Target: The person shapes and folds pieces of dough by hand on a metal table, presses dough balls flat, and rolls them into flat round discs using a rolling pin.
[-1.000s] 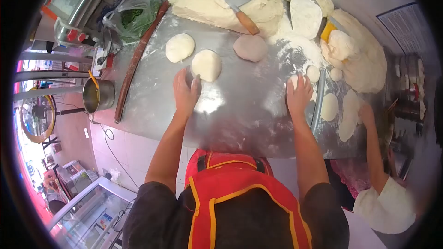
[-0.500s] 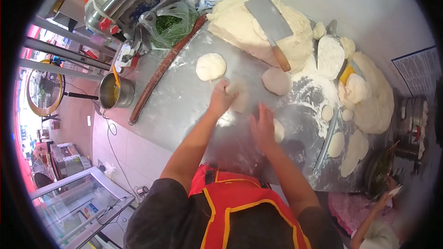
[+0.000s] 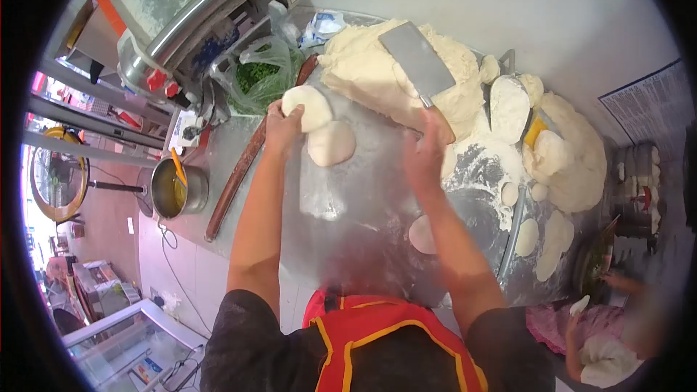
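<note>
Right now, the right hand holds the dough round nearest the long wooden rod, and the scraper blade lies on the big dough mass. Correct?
Wrong hand: the head view shows the left hand holding the dough round nearest the long wooden rod. The scraper blade does lie on the big dough mass.

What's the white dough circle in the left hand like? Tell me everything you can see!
The dough circle is creamy white, roundish and flattened, with a smooth, soft-looking top. The left hand grips its left edge, the thumb on top. It sits just right of the bag of greens, over the far part of the metal table. Its lower edge meets or overlaps another dough circle; I can't tell if they touch.
</note>
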`<state>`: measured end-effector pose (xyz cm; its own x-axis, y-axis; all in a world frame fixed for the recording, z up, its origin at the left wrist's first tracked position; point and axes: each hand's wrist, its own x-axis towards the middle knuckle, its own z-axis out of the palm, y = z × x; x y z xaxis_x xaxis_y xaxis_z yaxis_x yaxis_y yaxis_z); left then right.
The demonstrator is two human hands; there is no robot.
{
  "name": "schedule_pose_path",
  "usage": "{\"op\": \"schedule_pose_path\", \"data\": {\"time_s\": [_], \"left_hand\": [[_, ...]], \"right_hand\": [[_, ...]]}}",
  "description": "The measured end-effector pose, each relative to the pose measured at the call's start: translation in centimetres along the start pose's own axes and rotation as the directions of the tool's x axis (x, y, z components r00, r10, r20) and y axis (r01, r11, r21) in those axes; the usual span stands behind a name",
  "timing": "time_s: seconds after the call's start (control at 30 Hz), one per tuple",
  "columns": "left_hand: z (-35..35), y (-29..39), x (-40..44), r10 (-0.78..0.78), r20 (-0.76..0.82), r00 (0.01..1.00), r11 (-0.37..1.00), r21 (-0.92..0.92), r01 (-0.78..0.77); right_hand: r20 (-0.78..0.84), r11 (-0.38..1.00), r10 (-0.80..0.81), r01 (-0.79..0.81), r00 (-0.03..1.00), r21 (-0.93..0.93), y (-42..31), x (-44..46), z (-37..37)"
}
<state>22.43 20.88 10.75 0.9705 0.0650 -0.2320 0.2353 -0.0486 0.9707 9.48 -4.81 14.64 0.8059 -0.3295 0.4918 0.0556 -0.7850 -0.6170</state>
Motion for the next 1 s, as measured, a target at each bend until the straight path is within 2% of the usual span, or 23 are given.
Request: {"op": "schedule_pose_path", "data": {"time_s": [0.07, 0.1, 0.17, 0.2, 0.3, 0.4, 0.5, 0.6, 0.63, 0.7, 0.8, 0.9, 0.93, 1.0], "left_hand": [[-0.8, -1.5, 2.1, 0.113, -0.103, 0.988, 0.925, 0.374, -0.067], [-1.0, -2.7, 2.7, 0.204, -0.072, 0.976, 0.89, 0.429, -0.155], [-1.8, -5.1, 1.7, 0.376, 0.002, 0.927, 0.786, 0.529, -0.32], [-0.9, -2.2, -1.1, 0.271, -0.023, 0.962, 0.787, 0.582, -0.208], [-0.7, -1.9, -4.3, 0.404, -0.017, 0.915, 0.771, 0.544, -0.33], [-2.1, -5.7, -5.1, 0.448, -0.009, 0.894, 0.74, 0.565, -0.365], [-2.5, -5.6, -7.4, 0.503, 0.036, 0.864, 0.619, 0.683, -0.388], [-2.3, -5.3, -8.7, 0.544, 0.114, 0.831, 0.573, 0.673, -0.467], [-2.1, -5.3, -8.9, 0.542, 0.124, 0.831, 0.581, 0.659, -0.477], [-1.1, -5.0, -9.1, 0.543, 0.136, 0.829, 0.602, 0.625, -0.497], [0.4, -4.2, -9.5, 0.469, 0.138, 0.872, 0.737, 0.484, -0.472], [1.6, -3.8, -9.7, 0.467, 0.165, 0.869, 0.748, 0.45, -0.488], [1.9, -3.6, -9.8, 0.478, 0.181, 0.86, 0.742, 0.442, -0.505], [2.8, -3.1, -9.7, 0.502, 0.216, 0.838, 0.728, 0.419, -0.543]], "right_hand": [[0.012, 0.948, -0.042, 0.044, 0.999, -0.316, 1.9, 1.2, -1.2], [0.023, 0.884, -0.058, 0.062, 0.998, -0.464, 2.7, 1.6, -1.6], [0.224, 0.898, 0.188, -0.075, 0.956, -0.434, 4.4, 3.0, -1.7], [0.322, 0.893, 0.3, -0.146, 0.898, -0.426, 4.9, 3.8, -1.7], [0.466, 0.89, 0.359, -0.147, 0.809, -0.431, 3.1, 7.0, -3.6], [0.484, 0.945, 0.297, -0.179, 0.823, -0.275, 2.1, 9.3, -7.4], [0.5, 0.942, 0.326, -0.229, 0.802, -0.247, 1.3, 10.1, -9.1], [0.49, 0.934, 0.324, -0.357, 0.809, -0.028, 3.2, 10.8, -8.4], [0.509, 0.853, 0.398, -0.512, 0.764, 0.102, 3.3, 10.7, -8.2], [0.574, 0.581, 0.503, -0.744, 0.647, 0.33, 3.2, 10.7, -8.1], [0.485, 0.508, 0.54, -0.726, 0.687, 0.462, 2.6, 9.1, -7.8], [0.533, 0.52, 0.479, -0.715, 0.697, 0.467, 1.9, 7.5, -8.4], [0.529, 0.418, 0.52, -0.74, 0.67, 0.527, 1.7, 7.5, -8.8], [0.517, 0.298, 0.531, -0.719, 0.672, 0.628, 2.6, 7.5, -8.5]]}}
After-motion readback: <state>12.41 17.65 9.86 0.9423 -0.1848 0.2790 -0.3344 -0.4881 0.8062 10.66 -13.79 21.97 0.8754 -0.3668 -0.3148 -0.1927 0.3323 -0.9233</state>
